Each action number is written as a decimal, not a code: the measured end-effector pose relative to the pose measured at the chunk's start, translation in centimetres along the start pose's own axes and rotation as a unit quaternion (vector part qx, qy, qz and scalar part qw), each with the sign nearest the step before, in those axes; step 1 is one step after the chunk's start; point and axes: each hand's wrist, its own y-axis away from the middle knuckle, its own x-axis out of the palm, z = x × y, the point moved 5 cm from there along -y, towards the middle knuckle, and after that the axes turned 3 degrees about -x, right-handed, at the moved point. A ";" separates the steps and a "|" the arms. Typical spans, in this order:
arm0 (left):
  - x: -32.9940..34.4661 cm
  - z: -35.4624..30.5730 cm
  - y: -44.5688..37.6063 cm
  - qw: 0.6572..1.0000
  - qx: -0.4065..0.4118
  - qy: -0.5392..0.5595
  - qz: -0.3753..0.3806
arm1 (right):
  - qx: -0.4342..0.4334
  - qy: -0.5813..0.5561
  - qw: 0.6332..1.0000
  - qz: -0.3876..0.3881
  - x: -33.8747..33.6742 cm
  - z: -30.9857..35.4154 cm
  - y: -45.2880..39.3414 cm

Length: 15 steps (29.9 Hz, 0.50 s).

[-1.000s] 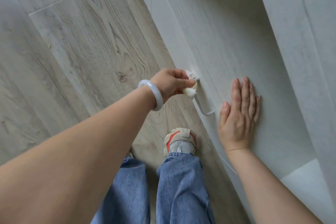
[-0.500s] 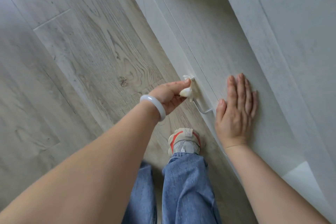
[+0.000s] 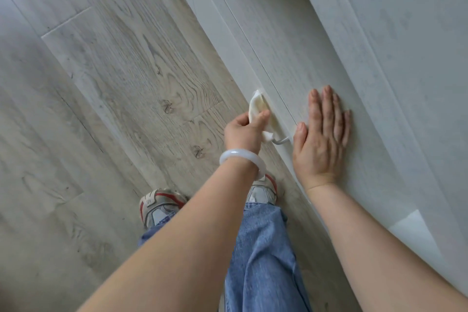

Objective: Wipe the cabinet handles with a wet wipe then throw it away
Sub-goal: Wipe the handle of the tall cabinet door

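The left hand (image 3: 244, 132) held a wipe (image 3: 255, 106) around the handle (image 3: 279, 141); the right hand (image 3: 320, 139) lay flat on the door (image 3: 291, 45).

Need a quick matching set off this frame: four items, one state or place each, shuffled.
Items:
1. left hand
2. right hand
3. bangle
4. cabinet handle

States:
A. flat against the cabinet door
B. on the left wrist
C. holds the wet wipe
D. mostly covered by the wipe, bare at its near end

Pairs: 1-C, 2-A, 3-B, 4-D
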 end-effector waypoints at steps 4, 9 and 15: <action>0.0 0.0 0.2 0.998 -0.035 0.031 0.041 | -0.001 0.004 1.000 0.002 -0.2 0.0 0.0; -1.4 -4.7 -0.6 0.995 -0.009 0.003 0.101 | -0.014 0.001 1.000 -0.018 -0.5 0.1 -0.1; -1.6 -5.2 -0.6 0.998 0.003 0.013 0.057 | -0.037 -0.016 0.997 -0.070 -1.4 0.5 -0.2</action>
